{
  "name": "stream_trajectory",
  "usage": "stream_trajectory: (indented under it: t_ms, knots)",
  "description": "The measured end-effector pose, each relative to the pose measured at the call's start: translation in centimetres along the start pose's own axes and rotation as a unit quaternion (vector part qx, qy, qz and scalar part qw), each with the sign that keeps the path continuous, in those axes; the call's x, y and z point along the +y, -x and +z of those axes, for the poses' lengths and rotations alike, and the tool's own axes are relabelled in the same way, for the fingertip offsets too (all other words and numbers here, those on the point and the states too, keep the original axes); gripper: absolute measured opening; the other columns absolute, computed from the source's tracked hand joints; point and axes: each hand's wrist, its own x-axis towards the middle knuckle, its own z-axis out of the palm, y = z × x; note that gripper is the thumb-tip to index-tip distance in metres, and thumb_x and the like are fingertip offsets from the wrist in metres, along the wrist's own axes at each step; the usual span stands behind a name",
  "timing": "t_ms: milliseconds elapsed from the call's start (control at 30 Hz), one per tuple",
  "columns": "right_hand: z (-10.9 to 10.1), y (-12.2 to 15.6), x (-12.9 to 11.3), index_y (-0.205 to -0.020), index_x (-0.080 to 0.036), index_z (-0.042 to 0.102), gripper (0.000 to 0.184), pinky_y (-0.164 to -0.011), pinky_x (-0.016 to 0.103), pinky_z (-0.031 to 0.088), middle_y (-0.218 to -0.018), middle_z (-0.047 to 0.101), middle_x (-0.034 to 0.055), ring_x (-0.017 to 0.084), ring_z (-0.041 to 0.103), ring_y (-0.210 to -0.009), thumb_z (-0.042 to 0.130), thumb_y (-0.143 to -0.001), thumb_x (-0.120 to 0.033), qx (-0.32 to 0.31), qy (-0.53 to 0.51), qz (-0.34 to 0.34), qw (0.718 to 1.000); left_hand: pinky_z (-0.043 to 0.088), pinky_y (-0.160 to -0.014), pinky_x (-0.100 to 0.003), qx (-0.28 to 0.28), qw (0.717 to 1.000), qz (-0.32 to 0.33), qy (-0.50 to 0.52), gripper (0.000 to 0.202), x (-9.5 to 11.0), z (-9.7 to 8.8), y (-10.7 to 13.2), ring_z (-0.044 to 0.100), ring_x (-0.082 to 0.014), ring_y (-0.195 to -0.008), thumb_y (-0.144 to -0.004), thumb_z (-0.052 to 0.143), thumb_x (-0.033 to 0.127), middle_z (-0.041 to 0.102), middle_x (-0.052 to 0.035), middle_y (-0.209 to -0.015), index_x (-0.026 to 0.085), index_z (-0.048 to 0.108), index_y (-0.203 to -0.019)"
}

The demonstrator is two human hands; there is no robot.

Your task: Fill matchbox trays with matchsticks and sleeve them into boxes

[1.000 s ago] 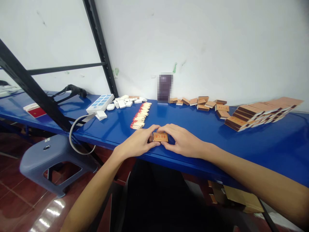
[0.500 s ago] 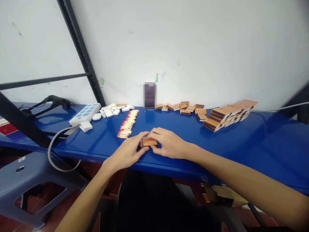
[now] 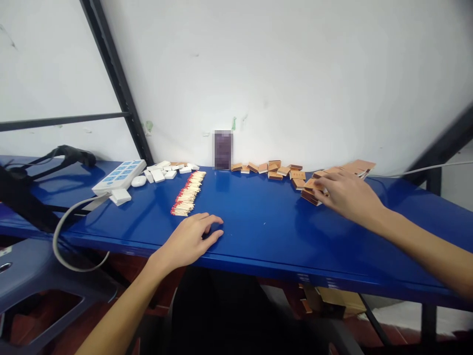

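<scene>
My left hand (image 3: 195,237) rests near the front edge of the blue table, fingers curved apart around nothing. Just beyond it lies a long slanted pile of red-tipped matches (image 3: 189,193). Over on the right, my right hand (image 3: 345,191) pinches an orange-topped matchbox (image 3: 311,184) at the near left end of the matchbox stack (image 3: 357,166). That hand covers much of the stack, so whether the held box fully rests on it cannot be made out. Several loose matchboxes (image 3: 274,174) lie left of the stack, along the wall.
White small trays (image 3: 158,176) lie jumbled at the back left, beside a white power strip (image 3: 121,176) with a cable. A pixelated dark upright object (image 3: 223,150) stands against the wall. A plastic stool (image 3: 44,276) is at lower left, and a black metal frame (image 3: 114,74) rises at the left.
My right hand has carried the matchbox from the front middle of the table to the stack on the right. My left hand has let go of it and stayed near the front edge.
</scene>
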Motion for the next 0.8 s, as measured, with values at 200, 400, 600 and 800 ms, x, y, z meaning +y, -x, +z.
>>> stream_trajectory:
  t_ms: [200, 400, 600, 800]
  knots:
    - [1.9, 0.4, -0.4, -0.082, -0.020, 0.067, 0.039, -0.078, 0.048, 0.047, -0.093, 0.066, 0.0186, 0.034, 0.062, -0.089, 0.033, -0.098, -0.033, 0.011, 0.013, -0.004, 1.000, 0.041, -0.073, -0.030, 0.002, 1.000, -0.008, 0.004, 0.032, 0.0, -0.1, 0.2, 0.054, -0.0176, -0.076, -0.099, 0.044, 0.041, 0.056, -0.0006, -0.077, 0.022, 0.065, -0.114]
    - [2.3, 0.0, 0.0, -0.094, -0.016, 0.068, 0.041, -0.076, 0.048, 0.050, -0.092, 0.069, 0.0163, 0.033, 0.064, -0.086, 0.039, -0.097, -0.044, 0.003, -0.007, 0.025, 1.000, 0.040, -0.067, -0.028, 0.010, 0.999, -0.013, 0.033, 0.029, -0.1, 0.1, 0.3, 0.052, -0.0150, -0.068, -0.098, 0.045, 0.039, 0.057, -0.0001, -0.075, 0.022, 0.068, -0.107]
    - [2.7, 0.1, -0.2, -0.107, -0.015, 0.071, 0.039, -0.069, 0.044, 0.049, -0.100, 0.069, 0.0170, 0.033, 0.066, -0.083, 0.041, -0.095, -0.038, -0.013, -0.001, 0.001, 1.000, 0.041, -0.067, -0.028, 0.022, 0.999, -0.007, 0.034, 0.028, -0.4, 0.2, 0.3, 0.054, -0.0152, -0.070, -0.098, 0.045, 0.035, 0.063, -0.0023, -0.081, 0.021, 0.069, -0.103]
    - [3.2, 0.6, 1.1, -0.109, -0.017, 0.069, 0.035, -0.066, 0.040, 0.047, -0.103, 0.068, 0.0171, 0.031, 0.065, -0.083, 0.042, -0.095, -0.033, -0.029, -0.008, -0.005, 1.000, 0.041, -0.065, -0.026, 0.046, 0.998, 0.007, 0.043, 0.026, -0.2, 0.5, 0.6, 0.053, -0.0129, -0.065, -0.098, 0.047, 0.033, 0.062, -0.0001, -0.075, 0.021, 0.070, -0.095]
